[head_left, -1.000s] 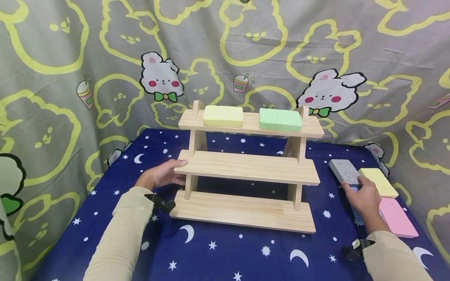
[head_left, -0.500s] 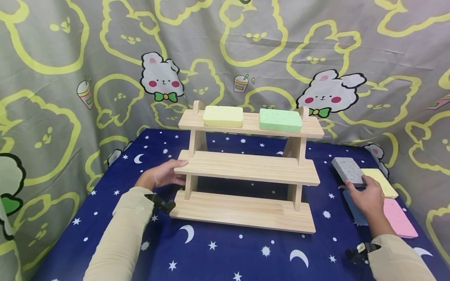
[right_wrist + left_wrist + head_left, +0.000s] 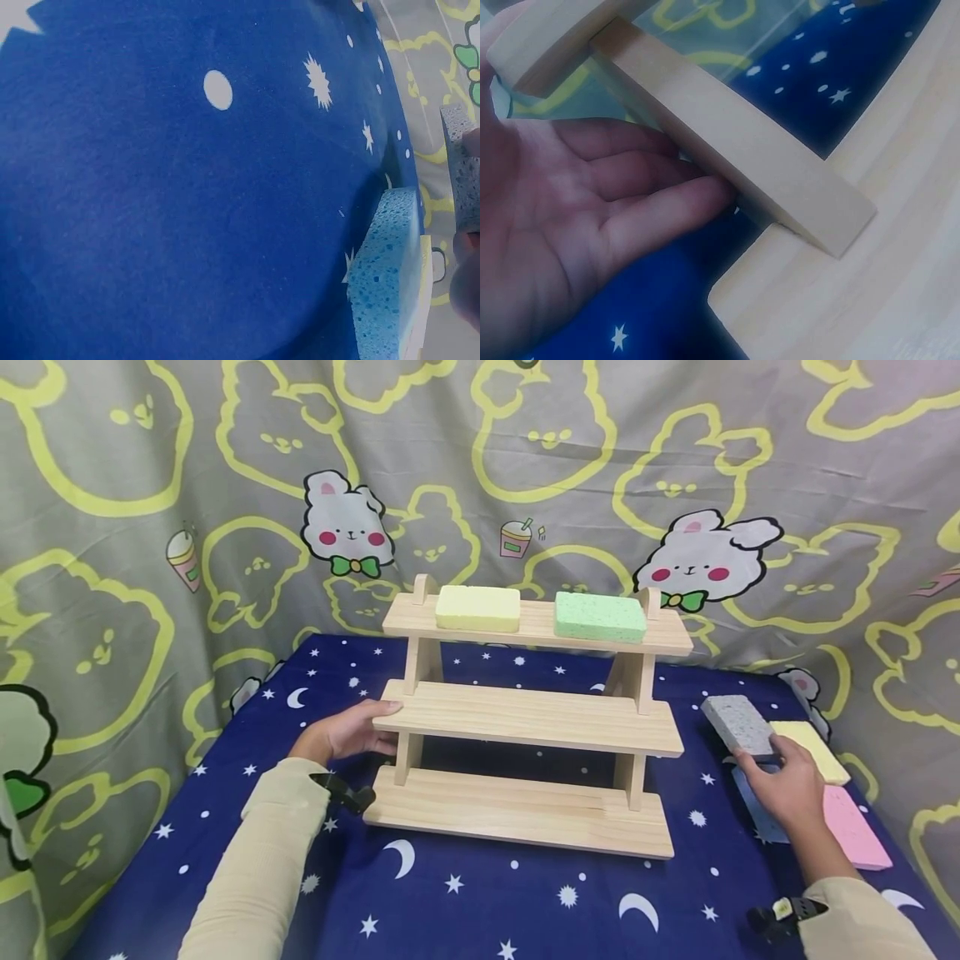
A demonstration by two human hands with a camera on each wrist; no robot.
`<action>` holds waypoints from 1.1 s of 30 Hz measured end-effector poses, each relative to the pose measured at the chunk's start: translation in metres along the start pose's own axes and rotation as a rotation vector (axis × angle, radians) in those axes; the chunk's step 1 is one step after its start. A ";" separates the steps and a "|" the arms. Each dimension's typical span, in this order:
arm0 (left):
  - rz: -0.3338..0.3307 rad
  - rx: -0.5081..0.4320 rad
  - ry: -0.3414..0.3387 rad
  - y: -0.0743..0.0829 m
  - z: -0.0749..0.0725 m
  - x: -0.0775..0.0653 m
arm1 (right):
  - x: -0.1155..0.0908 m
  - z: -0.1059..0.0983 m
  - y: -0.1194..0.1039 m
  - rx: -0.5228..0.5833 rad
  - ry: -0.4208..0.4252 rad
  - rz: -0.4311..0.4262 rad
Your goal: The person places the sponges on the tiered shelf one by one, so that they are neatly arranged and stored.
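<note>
A three-tier wooden display stand (image 3: 525,718) stands in the middle of the table. At its left side my left hand (image 3: 351,732) grips the end of the middle shelf, thumb on top. The left wrist view shows the fingers of that hand (image 3: 622,180) below the shelf end, against the upright. On the right, my right hand (image 3: 789,787) pinches a grey sponge (image 3: 738,725) by its near end, raised above a blue sponge (image 3: 759,802). The right wrist view catches only the edge of the grey sponge (image 3: 462,169), with the blue sponge (image 3: 382,277) lower down.
On the top shelf lie a yellow sponge (image 3: 477,608) and a green sponge (image 3: 600,616). Another yellow sponge (image 3: 810,750) and a pink sponge (image 3: 853,828) lie at the table's right. A patterned curtain (image 3: 450,460) hangs behind the dark blue starry tablecloth (image 3: 517,902).
My right hand has lifted the grey sponge off the blue one and shifted slightly right, uncovering more of the blue sponge. The left hand and the stand have stayed put.
</note>
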State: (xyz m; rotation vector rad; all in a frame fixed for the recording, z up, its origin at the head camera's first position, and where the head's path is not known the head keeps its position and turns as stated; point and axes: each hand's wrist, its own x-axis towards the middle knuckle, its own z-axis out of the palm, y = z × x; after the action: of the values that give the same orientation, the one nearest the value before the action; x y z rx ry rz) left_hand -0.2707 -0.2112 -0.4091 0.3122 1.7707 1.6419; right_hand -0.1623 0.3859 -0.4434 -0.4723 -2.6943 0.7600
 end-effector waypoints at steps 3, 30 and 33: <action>-0.004 -0.006 0.002 0.000 0.000 0.000 | -0.003 -0.002 -0.004 0.015 0.019 -0.023; -0.025 0.004 0.015 0.000 0.001 0.001 | -0.042 -0.041 -0.030 0.128 0.000 -0.127; -0.025 0.003 0.017 0.000 0.000 0.001 | -0.047 -0.044 -0.037 0.169 0.013 -0.165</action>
State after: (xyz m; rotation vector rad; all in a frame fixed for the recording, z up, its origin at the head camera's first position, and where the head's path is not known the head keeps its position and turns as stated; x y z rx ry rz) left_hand -0.2711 -0.2103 -0.4092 0.2777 1.7830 1.6286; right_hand -0.1118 0.3577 -0.3971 -0.2115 -2.5888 0.9217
